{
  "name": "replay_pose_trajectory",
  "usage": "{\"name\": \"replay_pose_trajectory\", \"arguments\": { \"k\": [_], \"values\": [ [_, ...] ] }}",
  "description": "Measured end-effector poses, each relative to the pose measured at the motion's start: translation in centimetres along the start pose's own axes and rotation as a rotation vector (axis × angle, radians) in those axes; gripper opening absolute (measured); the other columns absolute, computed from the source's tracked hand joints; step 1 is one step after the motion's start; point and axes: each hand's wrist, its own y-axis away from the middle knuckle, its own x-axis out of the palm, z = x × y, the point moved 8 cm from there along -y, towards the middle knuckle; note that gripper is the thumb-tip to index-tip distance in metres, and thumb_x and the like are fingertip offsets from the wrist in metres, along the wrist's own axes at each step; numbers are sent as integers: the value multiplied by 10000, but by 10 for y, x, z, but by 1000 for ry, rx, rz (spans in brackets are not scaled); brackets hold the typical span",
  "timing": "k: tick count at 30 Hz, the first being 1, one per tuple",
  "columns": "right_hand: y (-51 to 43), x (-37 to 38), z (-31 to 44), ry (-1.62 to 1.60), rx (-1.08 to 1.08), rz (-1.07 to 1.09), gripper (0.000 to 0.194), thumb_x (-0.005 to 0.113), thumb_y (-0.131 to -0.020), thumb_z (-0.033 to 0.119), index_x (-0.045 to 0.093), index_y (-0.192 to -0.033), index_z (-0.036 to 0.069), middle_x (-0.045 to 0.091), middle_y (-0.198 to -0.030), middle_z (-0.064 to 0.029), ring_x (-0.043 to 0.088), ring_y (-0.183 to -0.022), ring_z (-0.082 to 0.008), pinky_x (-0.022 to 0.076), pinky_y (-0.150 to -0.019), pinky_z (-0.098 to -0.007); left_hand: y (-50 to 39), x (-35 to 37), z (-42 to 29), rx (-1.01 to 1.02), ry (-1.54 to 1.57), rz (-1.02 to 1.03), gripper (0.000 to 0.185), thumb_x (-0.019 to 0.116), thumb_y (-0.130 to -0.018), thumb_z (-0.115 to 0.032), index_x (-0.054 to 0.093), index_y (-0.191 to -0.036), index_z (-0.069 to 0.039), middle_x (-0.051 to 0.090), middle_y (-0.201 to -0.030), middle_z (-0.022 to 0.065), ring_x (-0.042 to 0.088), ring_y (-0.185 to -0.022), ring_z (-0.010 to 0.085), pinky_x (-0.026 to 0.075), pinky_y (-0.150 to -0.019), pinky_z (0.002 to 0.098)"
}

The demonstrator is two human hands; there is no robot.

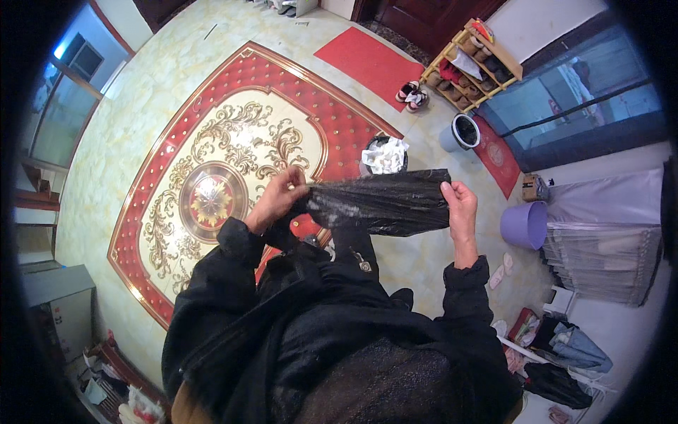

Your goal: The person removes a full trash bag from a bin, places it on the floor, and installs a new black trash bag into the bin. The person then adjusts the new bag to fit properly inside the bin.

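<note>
A black plastic bag is stretched sideways between my two hands in front of my body. My left hand pinches its gathered left end between thumb and fingers. At the opposite end, my right hand grips the bag's edge with the thumb on top. Just beyond the bag stands a small waste bin with crumpled white paper heaped in it; its lower part is hidden by the bag.
A patterned red and cream rug covers the floor ahead and to the left. Towards the right stand a grey bin with a dark liner, a purple tub and a wooden shoe rack. Shoes lie beside a red mat.
</note>
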Motion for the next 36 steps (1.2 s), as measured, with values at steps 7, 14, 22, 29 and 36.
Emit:
{"name": "replay_pose_trajectory", "arguments": {
  "k": [7, 14, 22, 29, 36],
  "values": [
    [41, 71, 11, -350, 255, 529, 278, 605, -874, 66, 572, -1135, -23, 644, -1061, -65, 614, -921, -113, 484, -832, -255, 18, -1, -52, 297, -1086, -367, 268, 615, -798, -105, 559, -1056, -60, 576, -933, 179, 578, -897, 367, 419, -805, 446],
    [43, 137, -9, -335, 208, 343, 84, 679, -853, 61, 600, -874, 42, 622, -763, 6, 561, -647, -45, 431, -580, -181, 16, 126, -38, -118, 242, 148, 280, 681, -883, -246, 570, -924, 8, 605, -747, 37, 567, -663, 96, 484, -597, 280],
    [46, 142, -10, -531, 311, 353, 200, 590, -939, 262, 571, -989, 69, 592, -820, 3, 522, -660, -51, 390, -501, -213, 11, 112, -18, -129, 231, 2, 173, 702, -817, -60, 534, -833, -22, 584, -732, 12, 535, -696, 65, 457, -624, 245],
    [62, 164, 1, -246, 244, 598, 212, 631, -905, 241, 623, -1009, 56, 622, -878, 14, 576, -738, -72, 476, -623, -217, 19, 100, -22, -16, 13, -8, 249, 744, -767, -101, 516, -846, -38, 590, -704, 59, 583, -677, 134, 479, -619, 303],
    [53, 155, -12, -191, 191, 477, 193, 624, -921, 243, 635, -956, 54, 628, -814, 15, 556, -710, -51, 449, -622, -210, 33, 94, -60, 18, -266, -41, 320, 762, -751, -156, 505, -886, -23, 611, -734, 124, 629, -686, 260, 495, -642, 361]
  ]
}}
